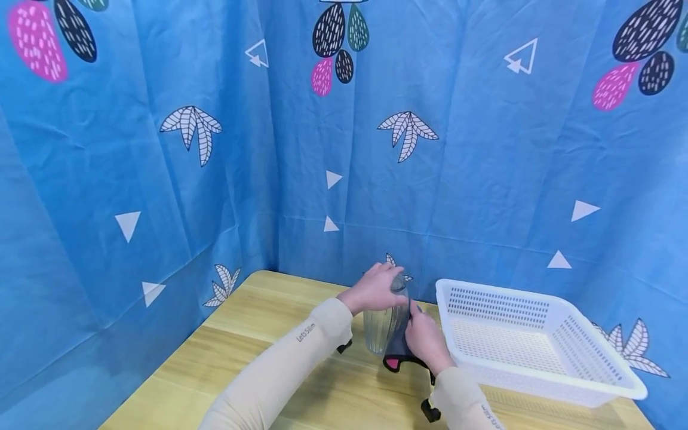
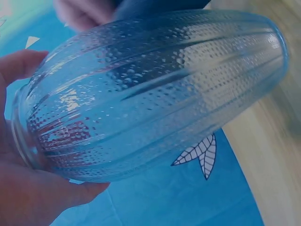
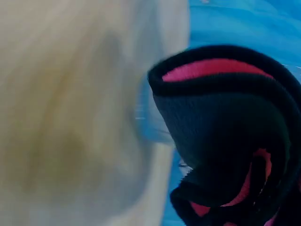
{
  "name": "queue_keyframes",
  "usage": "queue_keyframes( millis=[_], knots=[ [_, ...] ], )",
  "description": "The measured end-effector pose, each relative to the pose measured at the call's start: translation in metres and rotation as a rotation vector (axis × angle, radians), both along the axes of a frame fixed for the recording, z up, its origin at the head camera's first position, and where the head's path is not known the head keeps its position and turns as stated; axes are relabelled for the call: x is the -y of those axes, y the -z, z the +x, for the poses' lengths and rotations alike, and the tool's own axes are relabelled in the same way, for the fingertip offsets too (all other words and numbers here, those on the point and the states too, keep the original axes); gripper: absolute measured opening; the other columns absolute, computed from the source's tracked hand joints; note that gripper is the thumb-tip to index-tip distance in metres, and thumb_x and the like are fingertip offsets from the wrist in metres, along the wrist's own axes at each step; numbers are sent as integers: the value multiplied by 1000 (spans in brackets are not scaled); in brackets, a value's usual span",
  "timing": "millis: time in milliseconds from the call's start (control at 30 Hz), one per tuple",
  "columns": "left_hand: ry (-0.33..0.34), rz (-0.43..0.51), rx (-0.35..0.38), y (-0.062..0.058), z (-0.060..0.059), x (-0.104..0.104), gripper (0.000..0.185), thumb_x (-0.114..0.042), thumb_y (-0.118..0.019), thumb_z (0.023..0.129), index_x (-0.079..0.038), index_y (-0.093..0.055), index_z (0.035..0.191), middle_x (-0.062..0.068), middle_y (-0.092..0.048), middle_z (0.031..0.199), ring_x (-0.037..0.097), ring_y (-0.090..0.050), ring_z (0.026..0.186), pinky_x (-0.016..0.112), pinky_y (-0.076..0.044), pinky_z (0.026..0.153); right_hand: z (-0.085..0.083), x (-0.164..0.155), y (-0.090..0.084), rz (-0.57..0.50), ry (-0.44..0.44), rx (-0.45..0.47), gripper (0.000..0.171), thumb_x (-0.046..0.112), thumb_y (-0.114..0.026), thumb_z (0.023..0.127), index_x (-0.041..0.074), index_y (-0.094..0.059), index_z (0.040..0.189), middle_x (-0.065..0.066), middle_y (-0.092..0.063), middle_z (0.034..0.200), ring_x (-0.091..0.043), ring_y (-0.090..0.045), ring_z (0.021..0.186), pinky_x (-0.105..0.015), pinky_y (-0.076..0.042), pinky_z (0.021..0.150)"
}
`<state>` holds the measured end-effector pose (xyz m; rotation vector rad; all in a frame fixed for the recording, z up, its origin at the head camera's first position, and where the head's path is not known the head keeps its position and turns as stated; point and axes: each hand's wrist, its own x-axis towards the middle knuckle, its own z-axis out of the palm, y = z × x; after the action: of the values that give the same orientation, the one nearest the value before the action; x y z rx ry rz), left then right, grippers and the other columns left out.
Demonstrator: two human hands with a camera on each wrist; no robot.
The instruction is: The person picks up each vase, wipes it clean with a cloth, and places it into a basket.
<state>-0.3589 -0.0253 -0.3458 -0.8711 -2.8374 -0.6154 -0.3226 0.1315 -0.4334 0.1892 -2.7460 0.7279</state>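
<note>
A clear ribbed glass vase with a dimpled surface is upright over the table, and whether its base touches the wood cannot be told. My left hand grips it by the narrow neck, thumb and fingers around the rim end in the left wrist view. Against the vase's right side hangs a dark cloth with black edging and a pink lining. My right hand holds this cloth near its top. In the right wrist view the folded cloth fills the right half, and the fingers are hidden.
A white perforated plastic basket stands on the wooden table just right of my right hand. Blue patterned curtains hang behind and to the left of the table. Black straps sit at both wrists.
</note>
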Motion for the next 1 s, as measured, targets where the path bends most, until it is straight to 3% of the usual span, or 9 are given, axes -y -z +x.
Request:
queue_keyframes(
  millis=[100, 233, 367, 467, 567, 833, 1000],
  knots=[
    [-14, 19, 3, 2, 3, 2, 76, -46, -64, 92, -13, -38, 156, 11, -36, 160, 29, -32, 148, 46, -34, 117, 2, 2, 16, 33, -14, 104, 52, 0, -44, 97, -12, -40, 147, -36, -64, 119, -47, -67, 101, -56, -54, 84],
    [-41, 52, 7, 4, 4, 1, 83, -55, -66, 90, -10, -38, 155, 13, -34, 155, 27, -36, 141, 45, -41, 112, 2, 3, 29, 45, -30, 158, 50, 1, -45, 97, -15, -41, 144, -38, -63, 118, -49, -66, 99, -56, -54, 83],
    [-60, 39, -17, 5, 4, 1, 83, -57, -68, 88, -12, -43, 153, 13, -35, 154, 26, -37, 139, 45, -41, 111, 2, -1, 32, -66, -61, 165, 50, 3, -42, 99, -15, -41, 145, -38, -57, 130, -50, -59, 117, -58, -49, 97],
    [-78, -18, -76, 5, 2, 1, 82, -61, -68, 87, -16, -47, 151, 9, -41, 153, 25, -40, 139, 45, -39, 111, 5, -5, 24, -209, -83, 166, 50, 6, -39, 102, -13, -37, 148, -35, -47, 144, -49, -46, 134, -58, -38, 110],
    [-91, -75, -117, 3, 1, 1, 82, -64, -67, 86, -19, -47, 151, 5, -46, 152, 24, -42, 140, 48, -36, 112, 10, -8, 8, -295, -79, 131, 50, 8, -38, 104, -11, -35, 150, -34, -42, 149, -49, -40, 139, -59, -34, 112],
    [-30, -68, -19, -6, 2, 0, 73, -42, -70, 92, -16, -42, 154, 10, -41, 157, 28, -36, 146, 53, -32, 116, 15, -4, -38, -296, -18, -56, 52, 12, -38, 107, 2, -30, 158, -33, -46, 147, -47, -46, 134, -59, -41, 105],
    [-4, -23, 11, -5, 0, 1, 77, -39, -72, 90, -13, -40, 155, 11, -34, 162, 29, -31, 149, 49, -34, 117, 11, 5, -52, -265, -9, -127, 54, 13, -37, 108, 10, -26, 160, -32, -46, 141, -46, -50, 127, -58, -45, 97]
  ],
)
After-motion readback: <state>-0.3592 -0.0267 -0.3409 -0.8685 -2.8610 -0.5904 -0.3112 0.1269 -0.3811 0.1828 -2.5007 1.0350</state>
